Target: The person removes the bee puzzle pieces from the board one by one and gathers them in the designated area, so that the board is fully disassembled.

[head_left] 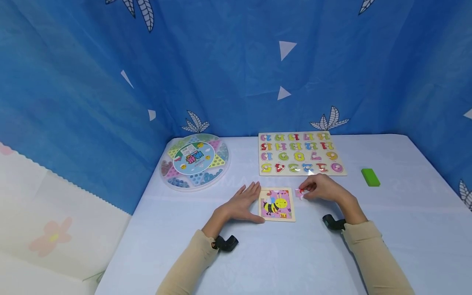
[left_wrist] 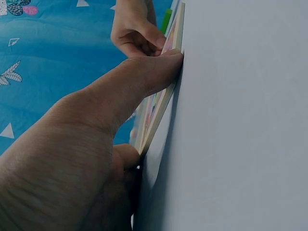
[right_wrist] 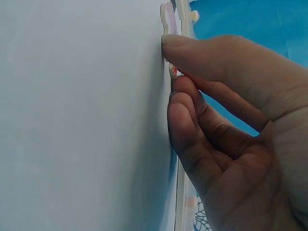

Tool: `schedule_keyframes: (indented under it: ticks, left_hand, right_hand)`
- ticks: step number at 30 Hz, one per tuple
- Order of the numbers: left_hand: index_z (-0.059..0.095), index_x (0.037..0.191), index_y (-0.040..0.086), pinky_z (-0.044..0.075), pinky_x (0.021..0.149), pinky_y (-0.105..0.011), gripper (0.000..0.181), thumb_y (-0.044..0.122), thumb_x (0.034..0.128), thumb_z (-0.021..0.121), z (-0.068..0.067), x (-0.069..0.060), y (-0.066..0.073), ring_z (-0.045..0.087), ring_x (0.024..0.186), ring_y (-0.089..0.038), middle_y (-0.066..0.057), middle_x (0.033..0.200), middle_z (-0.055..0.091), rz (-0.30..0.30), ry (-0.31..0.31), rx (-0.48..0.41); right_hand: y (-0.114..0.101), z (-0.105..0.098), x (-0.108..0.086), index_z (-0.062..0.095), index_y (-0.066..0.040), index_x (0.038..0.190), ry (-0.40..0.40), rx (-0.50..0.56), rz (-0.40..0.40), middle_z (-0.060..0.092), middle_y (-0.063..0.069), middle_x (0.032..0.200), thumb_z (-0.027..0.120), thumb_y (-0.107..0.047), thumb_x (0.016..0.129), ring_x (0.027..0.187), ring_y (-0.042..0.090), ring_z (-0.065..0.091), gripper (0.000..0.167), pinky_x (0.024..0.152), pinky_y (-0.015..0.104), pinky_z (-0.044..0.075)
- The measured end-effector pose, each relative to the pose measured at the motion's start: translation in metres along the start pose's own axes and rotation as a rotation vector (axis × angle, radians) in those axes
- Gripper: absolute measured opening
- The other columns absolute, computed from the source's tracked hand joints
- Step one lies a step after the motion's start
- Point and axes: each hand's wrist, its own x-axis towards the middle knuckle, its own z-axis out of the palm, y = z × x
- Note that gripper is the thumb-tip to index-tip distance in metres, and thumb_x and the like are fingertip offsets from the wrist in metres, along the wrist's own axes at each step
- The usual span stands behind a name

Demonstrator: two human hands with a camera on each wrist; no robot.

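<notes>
A small square jigsaw puzzle with a bee picture (head_left: 277, 204) lies in its pale wooden frame on the table. My left hand (head_left: 241, 205) steadies it, fingers spread along its left side and thumb at the near-left corner. In the left wrist view, the thumb rests against the frame's edge (left_wrist: 160, 113). Just right of the frame, my right hand (head_left: 322, 188) pinches a pink and red puzzle piece (head_left: 299, 194) between thumb and fingers. The right wrist view shows the piece (right_wrist: 168, 21) edge-on, low at the tabletop, partly hidden by the thumb.
Behind the hands lies a wooden number board (head_left: 302, 153) with colourful knobbed numerals. A round board game in a clear case (head_left: 195, 162) sits at the back left. To the right is a green block (head_left: 370, 177). Blue curtains (head_left: 236, 65) hang behind the white table (head_left: 280, 262).
</notes>
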Motion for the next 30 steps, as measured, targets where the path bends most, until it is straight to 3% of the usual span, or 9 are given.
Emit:
schedule_keyframes:
  ticks: [18,30]
  left_hand:
    - [0.006,0.158,0.013,-0.002,0.126,-0.038,0.113,0.064,0.0776,0.067,0.0006,0.0012,-0.0008,-0.007,0.153,-0.011,0.001,0.166,-0.001,0.006,0.0,0.009]
    - [0.007,0.158,0.013,-0.001,0.126,-0.038,0.112,0.062,0.0776,0.068,-0.0007,-0.0002,0.0006,-0.006,0.153,-0.012,0.002,0.166,-0.001,0.0,0.0,-0.009]
  right_hand:
    - [0.0021,-0.0002,-0.0008,0.072,-0.006,0.111,-0.002,0.071,0.012,0.069,0.004,0.098,0.083,-0.016,0.075,0.084,0.019,0.055,0.039,0.073,0.021,0.052]
    - [0.0009,-0.0028,-0.0024,0.071,-0.006,0.111,0.016,0.054,0.005,0.07,0.006,0.101,0.083,-0.018,0.076,0.083,0.018,0.057,0.039,0.073,0.021,0.052]
